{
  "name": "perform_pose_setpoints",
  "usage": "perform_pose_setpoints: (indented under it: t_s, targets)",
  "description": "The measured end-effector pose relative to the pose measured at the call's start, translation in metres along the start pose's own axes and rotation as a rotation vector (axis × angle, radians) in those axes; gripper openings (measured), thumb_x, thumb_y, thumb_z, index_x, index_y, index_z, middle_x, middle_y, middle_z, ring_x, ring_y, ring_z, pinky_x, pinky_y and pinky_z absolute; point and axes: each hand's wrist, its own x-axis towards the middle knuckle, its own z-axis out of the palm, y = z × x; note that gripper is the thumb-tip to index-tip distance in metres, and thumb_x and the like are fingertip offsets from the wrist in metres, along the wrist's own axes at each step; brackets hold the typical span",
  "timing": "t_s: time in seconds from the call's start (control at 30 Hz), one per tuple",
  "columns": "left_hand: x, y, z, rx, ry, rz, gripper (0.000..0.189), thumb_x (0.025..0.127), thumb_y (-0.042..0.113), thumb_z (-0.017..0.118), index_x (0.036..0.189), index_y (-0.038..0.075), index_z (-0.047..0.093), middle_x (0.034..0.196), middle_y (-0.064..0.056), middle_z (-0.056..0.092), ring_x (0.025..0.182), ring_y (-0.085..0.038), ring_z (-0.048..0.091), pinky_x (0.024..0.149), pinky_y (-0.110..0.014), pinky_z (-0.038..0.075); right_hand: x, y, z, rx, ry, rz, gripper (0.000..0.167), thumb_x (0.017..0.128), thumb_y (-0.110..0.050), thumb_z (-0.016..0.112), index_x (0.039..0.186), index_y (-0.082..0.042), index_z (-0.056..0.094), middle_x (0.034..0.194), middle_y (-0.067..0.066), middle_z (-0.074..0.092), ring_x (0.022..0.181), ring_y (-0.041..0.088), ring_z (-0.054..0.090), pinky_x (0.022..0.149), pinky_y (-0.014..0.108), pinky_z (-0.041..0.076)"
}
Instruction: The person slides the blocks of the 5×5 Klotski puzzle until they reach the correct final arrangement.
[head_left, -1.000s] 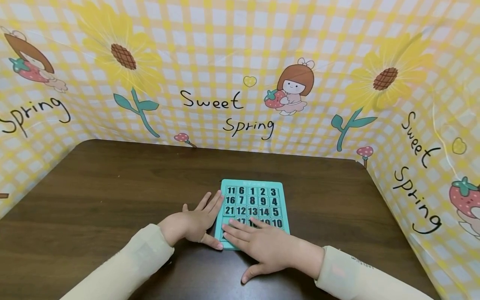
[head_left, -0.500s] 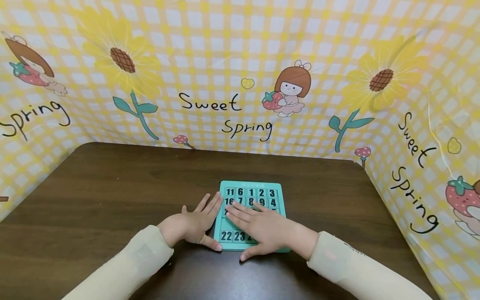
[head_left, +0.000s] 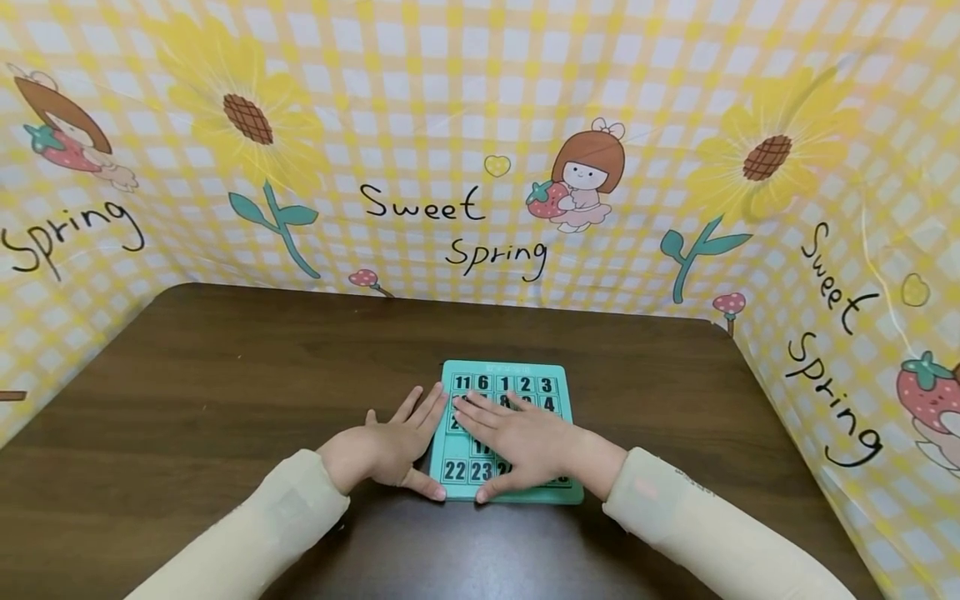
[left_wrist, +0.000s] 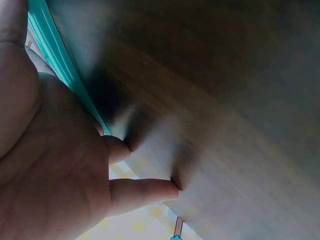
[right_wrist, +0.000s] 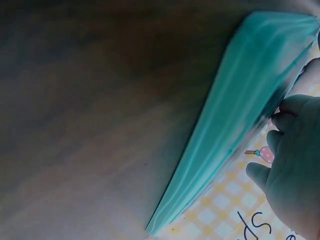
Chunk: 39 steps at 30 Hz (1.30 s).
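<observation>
A teal number slide puzzle (head_left: 502, 367) lies flat on the table, with black-numbered tiles in rows. A bare slot shows at the left of its fourth row. Fingers spread, my left hand (head_left: 393, 447) lies along the left side of the puzzle, its thumb at the lower left corner. My right hand (head_left: 534, 442) lies over the puzzle with straight fingers, fingertips on tiles of the second and third rows at the left. It hides many tiles. The right wrist view shows the puzzle's side (right_wrist: 235, 115) and the hand (right_wrist: 295, 160); the left wrist view shows the left palm (left_wrist: 55, 165).
The dark brown wooden table (head_left: 300, 350) extends around the puzzle. A yellow checked cloth (head_left: 427, 100) with sunflowers and lettering stands up behind it and along both sides.
My right hand has moved up the puzzle, away from the lower rows, uncovering the 22 and 23 tiles. My left hand has kept its place.
</observation>
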Motion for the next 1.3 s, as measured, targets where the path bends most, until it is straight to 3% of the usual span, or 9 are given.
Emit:
perform_pose_setpoints:
  t_s: [0.67,0.9,1.3]
  targets:
    - [0.001,-0.001,-0.001,0.009,-0.002,-0.002,0.130,0.074,0.074,0.068,0.160,0.012,-0.007,0.168,-0.005,-0.016,0.155,-0.033,-0.012,0.106,-0.081,0.013,-0.012,-0.014,0.005,-0.046,0.024,-0.068,0.099,0.090,-0.075,0.043,0.161,-0.016,0.008,0.169,-0.001,0.001,0.156,0.019,0.001,0.121,0.057,0.018]
    - [0.002,-0.001,-0.003,0.013,-0.001,0.000,0.130,0.074,0.074,0.067,0.160,0.011,-0.006,0.168,-0.005,-0.015,0.155,-0.034,-0.012,0.107,-0.080,0.013,-0.012,-0.009,-0.001,-0.037,0.009,-0.022,0.097,0.091,-0.074,0.044,0.161,-0.016,0.010,0.169,-0.002,0.001,0.156,0.018,0.001,0.122,0.056,0.017]
    - [0.001,0.000,-0.001,0.000,-0.007,-0.004,0.131,0.074,0.073,0.069,0.160,0.013,-0.009,0.168,-0.003,-0.017,0.155,-0.032,-0.013,0.107,-0.080,0.013,0.006,0.010,-0.009,0.040,0.013,0.062,0.093,0.094,-0.070,0.043,0.161,-0.017,0.007,0.169,-0.002,-0.001,0.156,0.017,-0.003,0.123,0.056,0.013]
